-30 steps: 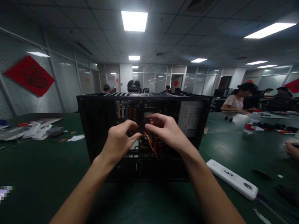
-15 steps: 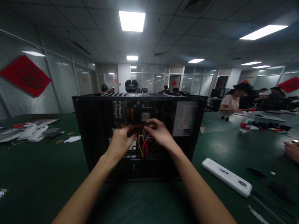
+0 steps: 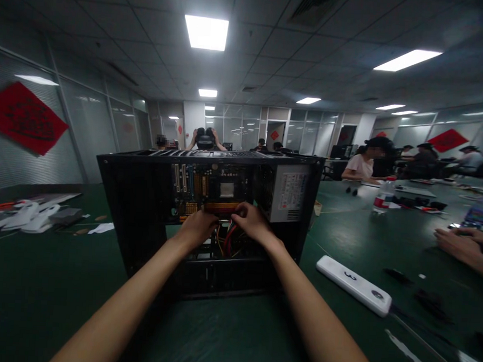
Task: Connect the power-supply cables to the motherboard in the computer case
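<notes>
An open black computer case stands on the green table with its motherboard and silver power supply showing. Both my hands reach inside. My left hand is curled with fingertips pinched just below the board. My right hand is bent beside it, fingers pressing at the same spot. Between them hangs a bundle of red and yellow wires. What the fingers pinch is hidden.
A white power strip marked 3 lies right of the case, with small black parts beyond it. White panels and scraps lie at far left. Another person's hand rests at the right edge; a bottle and seated people are behind.
Both hands have gone deeper and lower into the case, from in front of the board to just beneath it. The small dark piece held earlier is no longer visible.
</notes>
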`<state>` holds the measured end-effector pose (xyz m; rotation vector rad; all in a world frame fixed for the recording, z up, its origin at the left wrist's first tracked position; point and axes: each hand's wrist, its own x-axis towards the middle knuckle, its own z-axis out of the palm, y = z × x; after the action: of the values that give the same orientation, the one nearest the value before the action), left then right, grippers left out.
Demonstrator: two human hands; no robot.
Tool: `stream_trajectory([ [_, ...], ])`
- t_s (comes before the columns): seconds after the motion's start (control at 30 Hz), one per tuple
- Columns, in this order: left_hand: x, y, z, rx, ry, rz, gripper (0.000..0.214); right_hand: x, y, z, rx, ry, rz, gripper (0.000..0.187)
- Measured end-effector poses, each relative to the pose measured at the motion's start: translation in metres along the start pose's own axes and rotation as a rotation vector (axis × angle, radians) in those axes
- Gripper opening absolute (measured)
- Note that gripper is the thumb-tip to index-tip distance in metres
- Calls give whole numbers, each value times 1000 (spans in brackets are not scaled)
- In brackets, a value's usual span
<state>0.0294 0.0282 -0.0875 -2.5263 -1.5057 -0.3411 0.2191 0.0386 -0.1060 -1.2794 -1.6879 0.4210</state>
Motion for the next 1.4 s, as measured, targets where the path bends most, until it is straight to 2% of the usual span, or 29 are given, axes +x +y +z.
stream_trajectory([
  [0.13, 4, 5, -1, 71, -73, 30, 31, 2, 4, 0, 31, 2, 9, 14],
  [0.47, 8, 17, -2, 208, -148, 68, 37, 3, 8, 5, 51, -22, 12, 13],
  [0.67, 12, 16, -2, 197, -110, 22, 28, 2, 2, 5, 10, -31, 35, 12],
  [0.83, 13, 10, 2, 163, -69, -18, 29, 2, 4, 7, 27, -48, 54, 9],
  [1.17, 14, 9, 9, 97, -36, -46, 27, 3, 12, 18, 356, -122, 326, 7],
  [1.4, 10, 4, 13, -3, -8, -134, 23, -7, 6, 11, 577, -181, 525, 12],
])
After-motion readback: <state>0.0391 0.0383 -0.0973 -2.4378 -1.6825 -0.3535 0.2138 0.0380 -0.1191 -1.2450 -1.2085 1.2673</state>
